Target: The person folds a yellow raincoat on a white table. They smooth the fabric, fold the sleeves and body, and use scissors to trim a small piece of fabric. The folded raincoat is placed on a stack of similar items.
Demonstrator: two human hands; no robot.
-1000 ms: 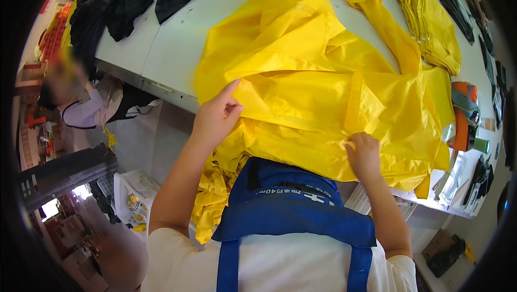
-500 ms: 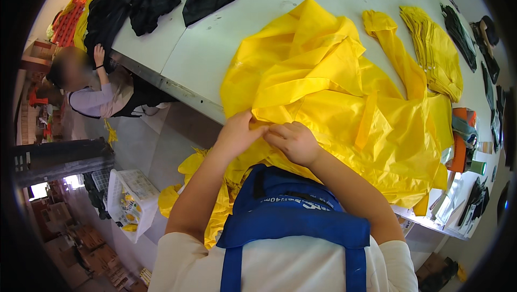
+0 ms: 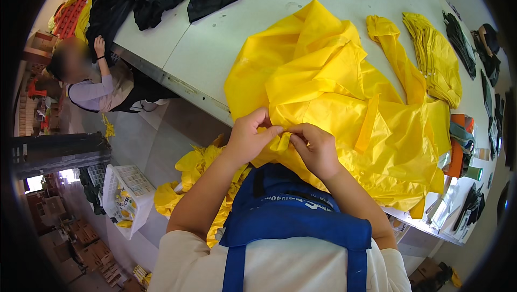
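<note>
A large sheet of shiny yellow waterproof fabric, apparently a garment (image 3: pixel 323 84), lies crumpled across the near part of the pale table (image 3: pixel 221 57). At its near edge my left hand (image 3: pixel 251 137) is closed, thumb and fingers pinching the fabric. Close beside it on the right, my right hand (image 3: pixel 315 151) pinches the same edge, the fingertips of both hands almost touching. A small fold of yellow stands up between the two thumbs. A long narrow sleeve-like piece (image 3: pixel 401 57) stretches away from the garment at the far right. What lies under the fabric is hidden.
Folded yellow pieces (image 3: pixel 433 57) and dark items line the right side, near an orange box (image 3: pixel 456 154). Black cloth (image 3: pixel 156 1) covers the far left, where another person (image 3: pixel 99 90) stands. A white basket (image 3: pixel 126 200) and more yellow fabric (image 3: pixel 199 168) are left of me.
My hands have shifted slightly right along the fabric edge and drawn a little apart, the right wrist turning. A small fold now shows between them. The view has moved slightly.
</note>
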